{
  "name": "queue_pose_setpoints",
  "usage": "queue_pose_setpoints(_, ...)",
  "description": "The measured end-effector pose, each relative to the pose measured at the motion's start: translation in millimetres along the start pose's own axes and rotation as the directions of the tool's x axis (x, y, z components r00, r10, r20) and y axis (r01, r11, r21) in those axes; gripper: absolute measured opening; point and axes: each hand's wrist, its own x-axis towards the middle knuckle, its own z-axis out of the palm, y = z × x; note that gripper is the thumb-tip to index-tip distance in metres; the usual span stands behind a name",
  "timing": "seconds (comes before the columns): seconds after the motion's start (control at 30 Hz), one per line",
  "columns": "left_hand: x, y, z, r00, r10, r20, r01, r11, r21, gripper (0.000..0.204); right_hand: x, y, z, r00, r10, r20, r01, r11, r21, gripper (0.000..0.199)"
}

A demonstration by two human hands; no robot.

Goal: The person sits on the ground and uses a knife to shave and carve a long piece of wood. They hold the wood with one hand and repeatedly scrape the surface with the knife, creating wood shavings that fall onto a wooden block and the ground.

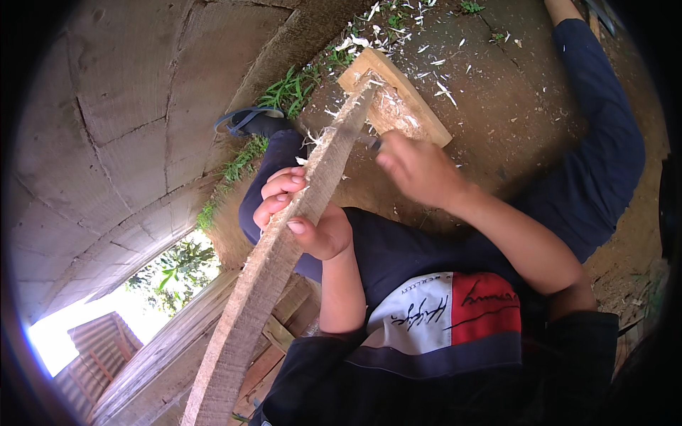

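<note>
My left hand [302, 213] is wrapped round a long rough-sawn wooden plank [273, 241], fingers on its far side and thumb on the near face. The plank slants from the lower left up to a narrowed, splintery tip. That tip rests on or just over a thick wooden block [419, 106] with shavings on its upper face. Right of the plank, my right hand [423, 170] is closed round what looks like a knife [372, 143]. Only a dark bit of it shows by the fingers; motion smears its blade against the plank. Curled shavings cling along the plank's edge.
Pale wood shavings [444, 92] litter the dirt ground past the block. A block wall [128, 121] rises on the left, with grass [291, 92] at its foot. My sandalled foot [259, 121] is beside it. Stacked boards [177, 355] lie at the lower left.
</note>
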Motion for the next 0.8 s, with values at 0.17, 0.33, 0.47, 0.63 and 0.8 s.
queue_pose_setpoints(0.17, -1, 2, -4, 0.999, 0.017, 0.049, -0.018, 1.000, 0.014, 0.026, -2, -11, -2, 0.956, -0.215, -0.200, 0.229, 0.972, 0.045, 0.025)
queue_pose_setpoints(0.33, 3, 2, 2, 0.998, 0.021, 0.064, -0.021, 1.000, 0.002, 0.026, 16, 41, 11, 0.984, 0.175, 0.037, -0.179, 0.965, 0.193, 0.027)
queue_pose_setpoints(0.47, 0, 0, -7, 0.999, -0.012, -0.047, 0.012, 1.000, -0.007, 0.034, 6, -15, -13, 0.995, -0.023, 0.102, 0.006, 0.987, 0.162, 0.034)
queue_pose_setpoints(0.63, 8, -1, -8, 1.000, 0.011, -0.010, -0.011, 1.000, -0.002, 0.032, 15, 37, 25, 0.995, 0.051, -0.085, -0.033, 0.980, 0.198, 0.040)
queue_pose_setpoints(0.8, 4, -2, -11, 0.998, -0.023, -0.061, 0.020, 0.999, -0.036, 0.032, 4, -15, -12, 0.988, 0.035, 0.149, -0.036, 0.999, 0.005, 0.043)
